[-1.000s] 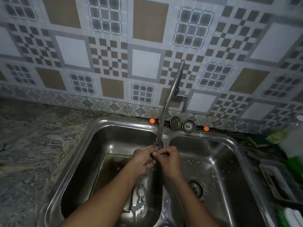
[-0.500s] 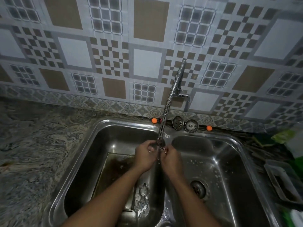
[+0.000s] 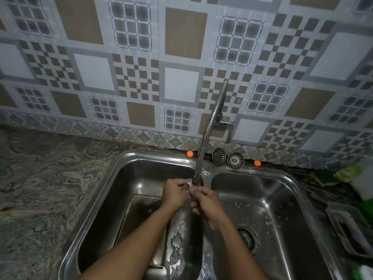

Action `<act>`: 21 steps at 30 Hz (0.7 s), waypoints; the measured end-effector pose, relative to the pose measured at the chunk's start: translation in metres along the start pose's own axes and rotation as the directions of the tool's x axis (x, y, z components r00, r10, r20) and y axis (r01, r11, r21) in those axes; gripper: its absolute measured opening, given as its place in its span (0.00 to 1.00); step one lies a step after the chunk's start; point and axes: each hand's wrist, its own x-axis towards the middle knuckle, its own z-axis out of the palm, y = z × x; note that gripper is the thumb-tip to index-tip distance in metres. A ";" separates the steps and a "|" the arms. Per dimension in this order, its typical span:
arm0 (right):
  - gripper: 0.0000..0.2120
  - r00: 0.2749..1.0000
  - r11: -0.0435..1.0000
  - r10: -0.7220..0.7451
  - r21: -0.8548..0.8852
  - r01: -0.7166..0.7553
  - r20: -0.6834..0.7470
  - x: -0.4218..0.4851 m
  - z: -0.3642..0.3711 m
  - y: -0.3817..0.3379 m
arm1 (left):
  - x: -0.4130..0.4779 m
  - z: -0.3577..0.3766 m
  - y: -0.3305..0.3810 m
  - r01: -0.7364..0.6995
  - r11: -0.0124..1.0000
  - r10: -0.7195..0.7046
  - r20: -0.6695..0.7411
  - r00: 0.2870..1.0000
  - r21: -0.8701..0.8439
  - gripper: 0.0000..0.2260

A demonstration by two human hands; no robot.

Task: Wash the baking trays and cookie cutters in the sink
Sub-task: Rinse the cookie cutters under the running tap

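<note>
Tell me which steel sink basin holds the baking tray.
The left steel basin: the dark rectangular baking tray lies inside; the right basin holds none.

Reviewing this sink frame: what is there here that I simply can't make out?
- Head view: whatever the left hand and right hand work on under the faucet; curled fingers and running water hide it.
- Head view: baking tray in the left basin; the left forearm covers part.
- Head view: shiny shapes beside it; too blurred to identify.
- Head view: white container; cut by the right edge.
</note>
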 end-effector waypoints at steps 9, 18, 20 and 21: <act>0.12 0.992 0.997 -0.029 -0.072 0.020 -0.120 0.013 -0.005 0.004 | 0.001 -0.004 0.000 -0.045 0.993 0.064 0.165 0.984 -0.112 0.08; 0.17 0.988 0.965 -0.083 -0.258 0.046 -0.133 0.010 -0.009 0.005 | -0.006 -0.014 -0.005 -0.401 0.696 0.366 0.187 0.912 0.596 0.06; 0.14 0.969 0.966 -0.153 -0.236 0.106 -0.192 0.010 -0.007 0.004 | -0.009 -0.012 -0.002 -0.413 0.641 0.387 0.193 0.902 0.647 0.08; 0.11 0.955 0.965 -0.190 -0.221 0.139 -0.228 0.010 -0.006 0.005 | -0.009 -0.010 0.000 -0.386 0.655 0.363 0.178 0.915 0.650 0.09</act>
